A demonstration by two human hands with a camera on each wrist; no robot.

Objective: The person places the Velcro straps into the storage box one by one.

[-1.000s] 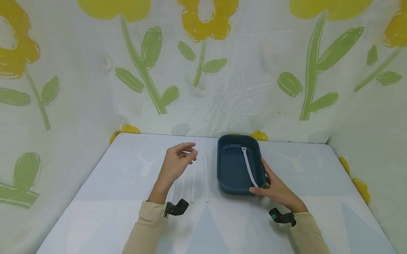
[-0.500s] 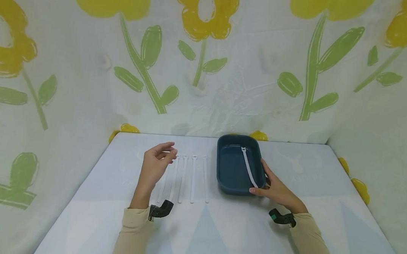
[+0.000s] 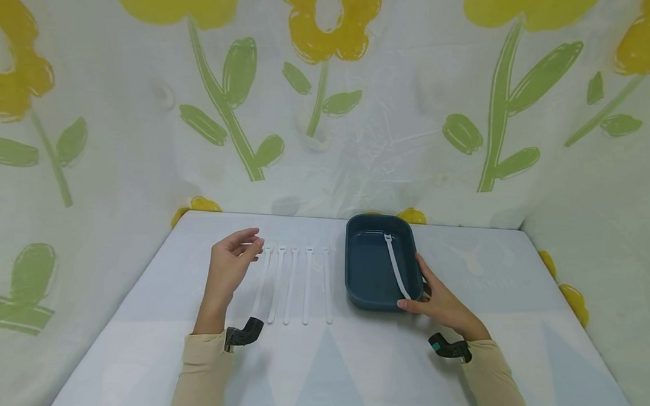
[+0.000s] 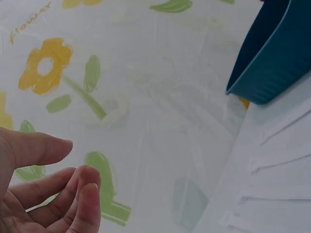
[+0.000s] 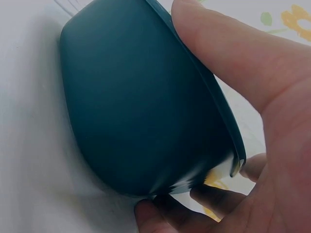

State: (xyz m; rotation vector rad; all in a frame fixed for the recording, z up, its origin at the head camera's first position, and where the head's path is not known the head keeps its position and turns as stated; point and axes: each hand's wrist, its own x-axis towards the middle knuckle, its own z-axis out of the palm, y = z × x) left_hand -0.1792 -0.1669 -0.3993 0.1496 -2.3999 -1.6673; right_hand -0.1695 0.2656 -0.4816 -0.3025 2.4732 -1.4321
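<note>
A dark blue rectangular plastic box (image 3: 365,274) stands toward the back of the table, one white cable tie (image 3: 395,263) lying slantwise inside it. My right hand (image 3: 446,302) grips the box's near right corner. In the right wrist view, the thumb (image 5: 228,43) lies over the rim while the other fingers are against the side wall (image 5: 136,107). Left of the box, several white cable ties (image 3: 307,287) lie side by side, slotted heads at the far end. My left hand (image 3: 228,265) hovers by the leftmost tie, fingers loosely bent, thumb apart, holding nothing.
A pale cloth with light blue triangles covers the table (image 3: 415,376). Close behind and at both sides hang white curtains (image 3: 403,158) printed with yellow flowers and green leaves. Each wrist carries a black camera (image 3: 245,333) over a beige sleeve (image 3: 203,367).
My left hand has moved left across the row of cable ties, uncovering several of their heads. The right hand stays on the box, which has not moved.
</note>
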